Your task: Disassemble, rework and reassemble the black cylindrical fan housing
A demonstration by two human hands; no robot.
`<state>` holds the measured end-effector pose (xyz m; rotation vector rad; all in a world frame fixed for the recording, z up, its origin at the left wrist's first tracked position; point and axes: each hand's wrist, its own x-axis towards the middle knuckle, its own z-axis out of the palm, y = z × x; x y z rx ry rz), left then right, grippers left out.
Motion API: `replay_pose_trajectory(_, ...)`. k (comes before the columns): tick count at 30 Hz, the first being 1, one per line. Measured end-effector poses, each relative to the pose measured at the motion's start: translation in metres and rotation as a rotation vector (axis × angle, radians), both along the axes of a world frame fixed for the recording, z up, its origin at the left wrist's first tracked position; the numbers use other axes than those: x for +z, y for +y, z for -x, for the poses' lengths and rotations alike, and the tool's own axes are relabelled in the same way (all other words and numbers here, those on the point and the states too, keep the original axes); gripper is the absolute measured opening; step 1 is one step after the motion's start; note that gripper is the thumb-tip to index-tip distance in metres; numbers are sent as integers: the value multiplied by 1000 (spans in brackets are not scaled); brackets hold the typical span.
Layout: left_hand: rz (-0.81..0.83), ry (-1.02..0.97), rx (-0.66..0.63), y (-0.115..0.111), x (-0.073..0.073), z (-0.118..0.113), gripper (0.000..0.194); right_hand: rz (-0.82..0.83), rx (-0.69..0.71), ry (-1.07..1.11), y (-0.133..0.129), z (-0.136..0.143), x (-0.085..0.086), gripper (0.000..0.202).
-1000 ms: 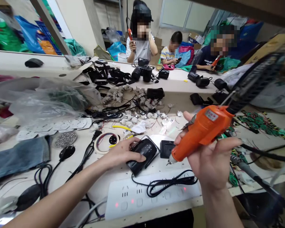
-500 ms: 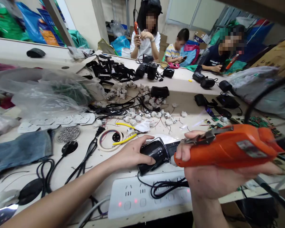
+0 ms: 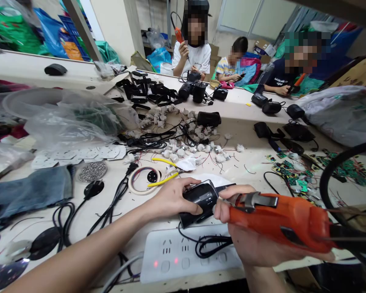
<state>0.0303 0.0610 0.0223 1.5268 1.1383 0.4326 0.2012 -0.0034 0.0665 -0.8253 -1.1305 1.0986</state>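
Note:
My left hand (image 3: pixel 172 198) is closed around a glossy black appliance housing (image 3: pixel 203 196), which lies tilted on the bench with thumb and fingers on either side. In my right hand (image 3: pixel 256 244) is an orange electric screwdriver (image 3: pixel 277 217) with a metal lever on top. Its front end points left at the right end of the housing; the bit is hidden by my fingers, so contact cannot be told. A coiled black cord (image 3: pixel 212 246) from the housing lies over a white power strip (image 3: pixel 167 244) with red lights.
Behind my left hand are yellow-handled pliers (image 3: pixel 164 179) and a tape roll (image 3: pixel 134 185). Small white motors (image 3: pixel 179 151) and wires spread beyond. Green circuit boards (image 3: pixel 295 175) lie right. A dish of screws (image 3: pixel 92 171) stands left. Several people sit across the bench.
My right hand has shifted slightly left, and the screwdriver's rear end has dropped. My left hand keeps its hold on the housing. Across the bench, a person's raised screwdriver has changed position.

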Motion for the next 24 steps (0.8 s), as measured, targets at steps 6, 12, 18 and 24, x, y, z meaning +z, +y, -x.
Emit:
replay_pose_trajectory(6,35,-20,3,1,-1,2,63,56,32,-197,-6,-4,-11,32)
replay_pose_trajectory(12,63,-6,13,1,-1,1,67,9,25,-16,-1,0,-9,63)
replay_pose_trajectory(18,48,-70,7,0,-3,1,65,-47,29,116,1,4,-15,92)
replay_pose_trajectory(24,94,-113,2,1,-2,2,72,-116,-48,145,-2,0,-20,97)
